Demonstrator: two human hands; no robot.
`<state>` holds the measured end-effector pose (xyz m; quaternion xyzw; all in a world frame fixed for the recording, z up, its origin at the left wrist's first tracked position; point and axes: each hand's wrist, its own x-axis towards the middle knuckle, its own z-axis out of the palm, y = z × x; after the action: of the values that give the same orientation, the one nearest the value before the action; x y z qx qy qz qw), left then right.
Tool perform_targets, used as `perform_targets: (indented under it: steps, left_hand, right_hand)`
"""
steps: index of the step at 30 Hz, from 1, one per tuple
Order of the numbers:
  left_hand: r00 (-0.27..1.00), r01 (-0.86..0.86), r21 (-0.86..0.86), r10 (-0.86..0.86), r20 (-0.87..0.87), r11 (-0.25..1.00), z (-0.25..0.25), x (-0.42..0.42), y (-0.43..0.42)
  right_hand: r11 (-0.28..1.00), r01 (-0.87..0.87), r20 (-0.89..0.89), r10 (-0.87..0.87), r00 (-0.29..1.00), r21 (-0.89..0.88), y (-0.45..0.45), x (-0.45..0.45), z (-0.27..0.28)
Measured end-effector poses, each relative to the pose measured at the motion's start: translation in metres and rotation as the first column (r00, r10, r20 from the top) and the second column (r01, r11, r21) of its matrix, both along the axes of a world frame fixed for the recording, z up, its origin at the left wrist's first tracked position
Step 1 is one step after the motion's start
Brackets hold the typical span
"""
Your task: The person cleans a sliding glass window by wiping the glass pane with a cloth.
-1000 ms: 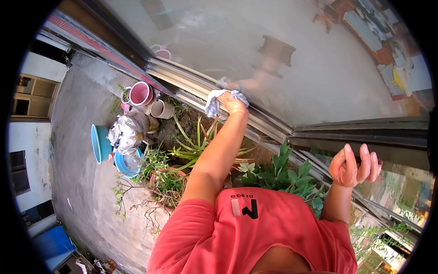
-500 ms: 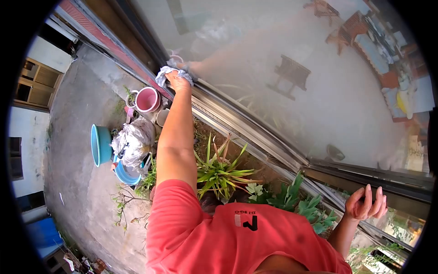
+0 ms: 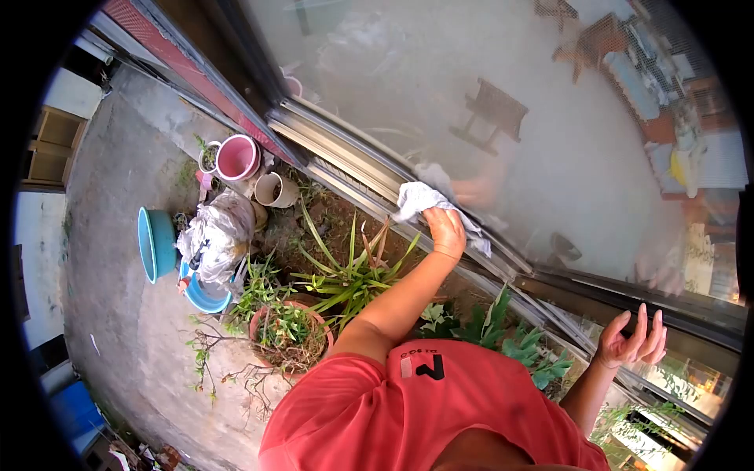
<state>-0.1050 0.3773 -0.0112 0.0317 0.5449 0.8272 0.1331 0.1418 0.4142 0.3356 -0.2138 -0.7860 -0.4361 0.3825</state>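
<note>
A crumpled whitish cloth (image 3: pixel 418 199) is under my left hand (image 3: pixel 446 229), whose fingers press it onto the lower window frame (image 3: pixel 365 153), against the foot of the glass pane (image 3: pixel 393 94). Part of the cloth sticks out past each side of the hand. My right hand (image 3: pixel 631 342) is raised by the dark frame at the right, fingers spread and slightly bent, holding nothing. The glass reflects the cloth and both hands.
Below the frame grow a spiky plant (image 3: pixel 357 275), a leafy plant (image 3: pixel 491 322) and a potted shrub (image 3: pixel 292 334). Further left are a pink pot (image 3: pixel 237 157), a white pot (image 3: pixel 275 191), a plastic-wrapped bundle (image 3: pixel 218 235), a teal tub (image 3: pixel 156 243) and a blue basin (image 3: pixel 206 295).
My left hand went with the cloth up-left to the frame's corner, then came back down-right along the frame. My right hand has shifted slightly and stays raised.
</note>
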Motion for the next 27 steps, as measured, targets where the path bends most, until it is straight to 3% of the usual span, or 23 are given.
perform_targets:
  steps: [2, 3, 4, 5, 7, 9, 10, 11, 12, 13, 15, 17, 18, 21, 23, 25, 27]
  left_hand:
    - [0.906, -0.196, -0.406, 0.006, -0.424, 0.893, -0.017, -0.017, -0.003]
    - [0.790, -0.385, -0.545, -0.040, -0.612, 0.745, 0.000, -0.034, -0.012]
    - [0.852, -0.316, -0.547, -0.021, -0.522, 0.775, -0.008, -0.065, -0.016]
    - [0.808, -0.418, -0.516, 0.048, -0.587, 0.748, 0.006, -0.108, -0.021]
    - [0.791, -0.455, -0.395, 0.158, -0.591, 0.799, 0.028, -0.191, -0.038]
    - [0.874, -0.381, -0.537, 0.105, -0.474, 0.753, 0.007, -0.268, -0.055]
    - [0.865, -0.438, -0.446, 0.231, -0.445, 0.781, 0.017, -0.286, -0.053]
    - [0.849, -0.492, -0.354, 0.348, -0.398, 0.795, 0.028, -0.300, -0.051]
    - [0.827, -0.500, -0.293, 0.349, -0.441, 0.815, 0.034, -0.297, -0.050]
    - [0.858, -0.479, -0.261, 0.384, -0.341, 0.838, 0.053, -0.286, -0.049]
    - [0.886, -0.406, -0.227, 0.322, -0.333, 0.885, 0.063, -0.275, -0.047]
    - [0.844, -0.424, -0.093, 0.356, -0.402, 0.901, 0.103, -0.282, -0.040]
    - [0.848, -0.379, -0.110, 0.298, -0.438, 0.919, 0.145, -0.284, -0.047]
    - [0.682, -0.414, -0.105, 0.232, -0.694, 0.904, 0.241, -0.326, -0.060]
    - [0.337, -0.497, 0.059, 0.255, -0.906, 0.866, 0.314, -0.357, -0.058]
    - [-0.039, -0.534, 0.136, 0.136, -0.990, 0.835, 0.392, -0.387, -0.064]
    - [-0.194, -0.505, 0.254, 0.178, -0.965, 0.825, 0.481, -0.407, -0.063]
  right_hand:
    - [0.999, 0.043, 0.008, -0.043, 0.999, 0.014, 0.000, 0.000, 0.000]
    - [0.999, 0.040, 0.006, -0.041, 0.999, 0.019, 0.000, -0.001, 0.001]
    - [0.999, 0.049, 0.004, -0.049, 0.999, 0.017, 0.000, -0.002, 0.001]
    - [0.998, 0.057, 0.001, -0.057, 0.998, 0.010, -0.001, -0.002, 0.000]
    - [0.998, 0.058, -0.026, -0.058, 0.998, 0.002, -0.003, -0.002, -0.001]
    - [0.999, 0.041, -0.026, -0.042, 0.999, -0.016, -0.002, -0.003, -0.002]
    - [0.999, 0.042, -0.017, -0.042, 0.999, -0.005, -0.002, -0.003, -0.001]
    - [0.999, 0.038, -0.040, -0.038, 0.998, 0.006, -0.002, -0.005, 0.000]
    - [1.000, 0.029, -0.031, -0.029, 0.999, -0.003, -0.002, -0.006, 0.001]
    - [1.000, 0.020, -0.024, -0.020, 1.000, -0.009, -0.003, -0.007, 0.001]
    - [1.000, 0.010, -0.052, -0.010, 0.999, -0.005, -0.002, -0.004, 0.000]
    - [0.998, 0.064, -0.026, -0.064, 0.998, -0.002, -0.004, -0.003, -0.001]
    - [0.997, 0.072, -0.016, -0.072, 0.997, -0.011, -0.004, -0.002, -0.001]
    - [0.998, 0.065, -0.047, -0.065, 0.997, -0.016, -0.006, -0.005, -0.002]
    - [0.998, 0.058, -0.081, -0.058, 0.995, -0.002, -0.007, -0.007, -0.003]
    - [0.999, 0.045, -0.080, -0.045, 0.996, -0.004, -0.007, -0.007, -0.003]
    - [0.999, 0.045, -0.090, -0.045, 0.995, -0.007, -0.007, -0.007, -0.004]
